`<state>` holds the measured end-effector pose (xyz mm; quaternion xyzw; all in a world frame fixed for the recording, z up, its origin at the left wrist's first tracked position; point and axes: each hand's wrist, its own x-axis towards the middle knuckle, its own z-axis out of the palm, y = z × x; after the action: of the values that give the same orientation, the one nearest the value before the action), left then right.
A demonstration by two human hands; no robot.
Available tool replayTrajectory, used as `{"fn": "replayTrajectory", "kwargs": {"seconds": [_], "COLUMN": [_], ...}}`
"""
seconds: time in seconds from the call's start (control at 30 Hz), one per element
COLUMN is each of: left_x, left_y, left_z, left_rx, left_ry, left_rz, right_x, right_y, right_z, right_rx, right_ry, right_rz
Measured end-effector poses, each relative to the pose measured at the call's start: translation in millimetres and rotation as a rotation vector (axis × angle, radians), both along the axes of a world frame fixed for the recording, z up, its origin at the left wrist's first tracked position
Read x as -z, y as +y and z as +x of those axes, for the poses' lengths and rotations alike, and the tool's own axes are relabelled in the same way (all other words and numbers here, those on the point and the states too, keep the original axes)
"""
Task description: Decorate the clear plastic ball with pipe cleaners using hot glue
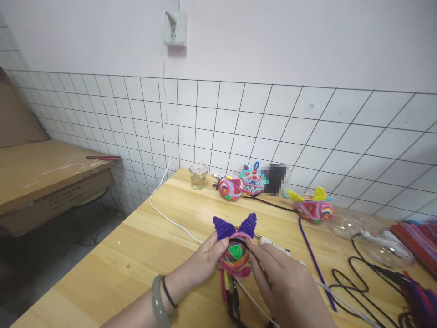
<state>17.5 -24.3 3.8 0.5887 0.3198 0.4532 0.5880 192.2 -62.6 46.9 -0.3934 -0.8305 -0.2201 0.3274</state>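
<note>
My left hand (208,257) is closed around the side of a round pipe-cleaner fish (241,260), striped in pink, orange and other colours. Two purple pointed fins (248,225) stand up from its top, and a green spiral (235,251) sits on its front. A black pipe cleaner (238,240) curves above the spiral. My right hand (278,273) pinches at the right end of this black strip, against the fish. Its fingertips are partly hidden. Just behind the right hand lies a whitish tool with a metal tip (269,241), perhaps a glue gun.
Finished-looking fish (231,188) and another with yellow fins (314,209) stand by the wall, near a glass cup (198,176). Clear plastic shells (385,248), a purple pipe cleaner (316,262), black cords (355,278) and pipe-cleaner bundles (418,243) lie right. A white cable (170,221) crosses the table.
</note>
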Motion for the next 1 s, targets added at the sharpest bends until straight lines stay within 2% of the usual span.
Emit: {"fn": "replayTrajectory", "kwargs": {"seconds": [0.27,0.57,0.67,0.83,1.0], "left_x": [2.1,0.7,6.0,20.5,21.2], "left_y": [1,2,4,8,8], "left_z": [0,-1,0,2,4], "left_rx": [-0.017,-0.034,-0.029,0.033,0.102], "left_ry": [-0.007,-0.041,-0.101,-0.285,-0.363], "left_rz": [0.004,0.007,-0.035,-0.192,-0.236], "right_x": [-9.1,-3.0,-1.5,1.2,-1.2], "right_y": [-6,-9,-11,-12,-14], "right_z": [-8,-2,0,1,2], "right_rx": [-0.070,-0.047,-0.059,-0.049,-0.077], "right_ry": [0.013,-0.057,-0.104,-0.131,-0.131], "right_rz": [-0.008,-0.075,-0.059,-0.012,-0.025]}}
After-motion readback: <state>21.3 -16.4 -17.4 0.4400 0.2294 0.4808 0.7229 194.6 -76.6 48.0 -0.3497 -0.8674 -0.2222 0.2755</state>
